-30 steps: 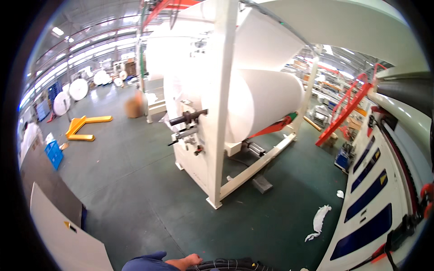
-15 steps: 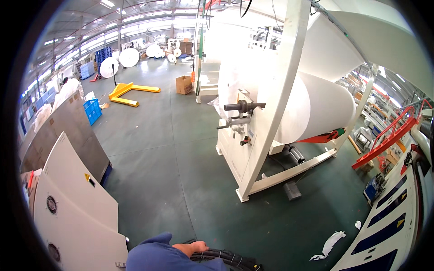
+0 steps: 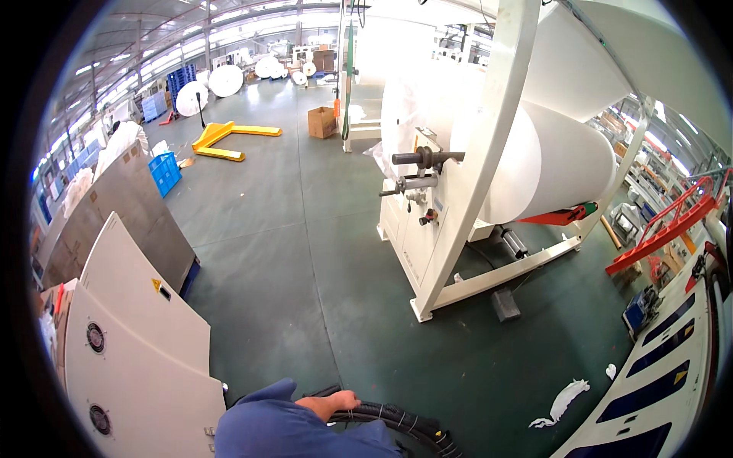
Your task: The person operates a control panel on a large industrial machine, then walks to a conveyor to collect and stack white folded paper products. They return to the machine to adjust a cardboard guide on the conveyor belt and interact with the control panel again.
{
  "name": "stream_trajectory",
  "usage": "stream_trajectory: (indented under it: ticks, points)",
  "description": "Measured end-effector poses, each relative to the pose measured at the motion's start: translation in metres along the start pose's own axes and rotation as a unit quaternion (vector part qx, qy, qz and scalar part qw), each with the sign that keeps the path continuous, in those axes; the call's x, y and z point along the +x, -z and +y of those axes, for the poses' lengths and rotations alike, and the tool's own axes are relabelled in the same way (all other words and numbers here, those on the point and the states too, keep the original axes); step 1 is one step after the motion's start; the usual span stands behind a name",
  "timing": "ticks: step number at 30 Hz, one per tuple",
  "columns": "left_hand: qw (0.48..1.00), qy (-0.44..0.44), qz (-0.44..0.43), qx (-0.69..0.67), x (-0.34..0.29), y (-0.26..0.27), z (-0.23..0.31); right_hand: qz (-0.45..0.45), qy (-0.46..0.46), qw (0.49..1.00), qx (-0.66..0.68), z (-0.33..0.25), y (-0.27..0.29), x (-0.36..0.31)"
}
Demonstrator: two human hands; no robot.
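My left hand [image 3: 345, 400] is at the lower edge, its bare forearm coming out of a blue sleeve [image 3: 286, 424]. Its fingers look curled closed, right at a bundle of black corrugated hoses [image 3: 393, 416] bound with pale ties. Whether the fingers grip the bundle or something small beside it, I cannot make out. The bundle curves along the dark green floor from beside the hand toward the lower right. Part of it is hidden behind my arm and clothing. My right hand does not show.
A cream machine cabinet [image 3: 137, 351] with round vents stands at left. Ahead, a white frame [image 3: 477, 164] carries a large white roll [image 3: 569, 156]. A yellow pallet-jack fork [image 3: 221, 141], a cardboard box [image 3: 321, 122] and a blue crate [image 3: 164, 174] lie beyond. Scrap paper [image 3: 565, 401] lies at right.
The view has tipped a little downward and left, so more of the hose bundle shows. My left hand stays closed by the bundle, appearing slightly higher and farther right.
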State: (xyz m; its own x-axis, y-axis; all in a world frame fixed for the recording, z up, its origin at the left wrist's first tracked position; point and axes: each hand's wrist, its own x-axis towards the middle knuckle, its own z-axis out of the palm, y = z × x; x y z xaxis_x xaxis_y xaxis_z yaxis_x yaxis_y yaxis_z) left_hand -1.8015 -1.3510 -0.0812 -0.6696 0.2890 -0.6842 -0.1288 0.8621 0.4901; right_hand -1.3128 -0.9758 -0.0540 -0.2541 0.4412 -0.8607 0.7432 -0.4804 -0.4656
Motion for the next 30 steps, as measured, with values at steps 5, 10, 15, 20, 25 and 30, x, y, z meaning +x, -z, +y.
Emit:
stream_trajectory:
  ticks: [5,10,15,20,25,30]
  points:
    - [1.0,0.017,-0.016,-0.001,0.005,0.004,0.003,-0.025,0.161,0.973,-0.162,0.03,0.012,0.002]
    - [1.0,0.002,-0.004,0.012,0.008,0.01,0.01,0.057,0.04,0.997,-0.04,0.047,-0.011,0.004]
    - [0.999,-0.005,-0.04,0.021,0.024,0.007,-0.001,0.112,0.208,0.944,-0.229,0.0,-0.036,-0.069]
    - [0.99,0.06,-0.052,-0.114,0.018,0.009,-0.018,0.093,-0.011,0.995,0.045,-0.022,-0.041,-0.052]
    - [0.987,0.062,-0.096,-0.11,0.042,0.014,0.002,0.127,-0.029,0.987,0.097,0.005,-0.059,-0.071]
    - [0.988,0.038,-0.138,-0.055,0.067,0.021,0.015,0.137,-0.05,0.982,0.12,0.037,-0.074,-0.087]
